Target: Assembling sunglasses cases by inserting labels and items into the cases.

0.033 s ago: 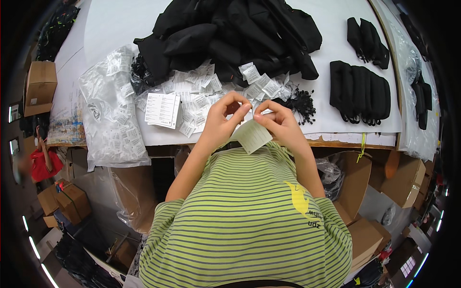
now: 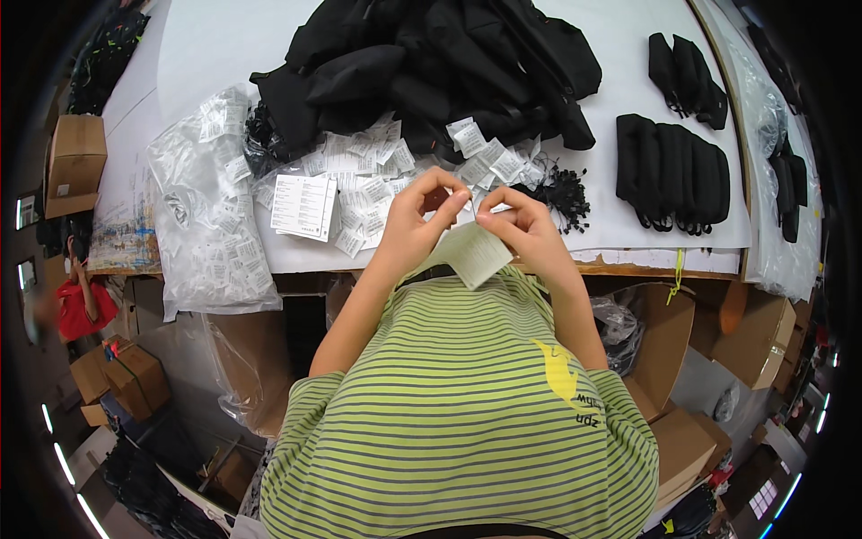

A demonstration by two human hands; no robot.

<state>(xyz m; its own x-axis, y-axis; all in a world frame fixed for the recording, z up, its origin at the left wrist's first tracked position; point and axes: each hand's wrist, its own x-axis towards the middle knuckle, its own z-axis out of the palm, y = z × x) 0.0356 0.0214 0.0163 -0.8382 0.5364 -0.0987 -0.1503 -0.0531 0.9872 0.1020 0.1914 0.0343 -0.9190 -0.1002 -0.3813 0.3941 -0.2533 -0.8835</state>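
A white printed paper hang tag [image 2: 480,256] hangs between my two hands, low in front of my striped shirt. My right hand [image 2: 525,229] pinches near its upper edge with thumb and forefinger. My left hand [image 2: 422,216] is closed in a pinch close beside, and a thin dark string seems to run at its fingertips; its far end is hidden. Just past the hands lie many loose white printed labels [image 2: 373,193]. A stack of larger printed cards [image 2: 303,208] sits left of them, and a bunch of black tag strings [image 2: 561,199] to the right.
Black fabric pouches [image 2: 431,76] are heaped at the back. More pouches stand in a row [image 2: 672,171], with a smaller group [image 2: 690,79] behind. A clear plastic bag of labels [image 2: 215,225] overhangs the table's front edge. Cardboard boxes [image 2: 673,449] surround me below; a person in red [image 2: 83,301] is far left.
The hang tag has tilted slightly between my hands. My fingertips have shifted very little; everything else stays in place.
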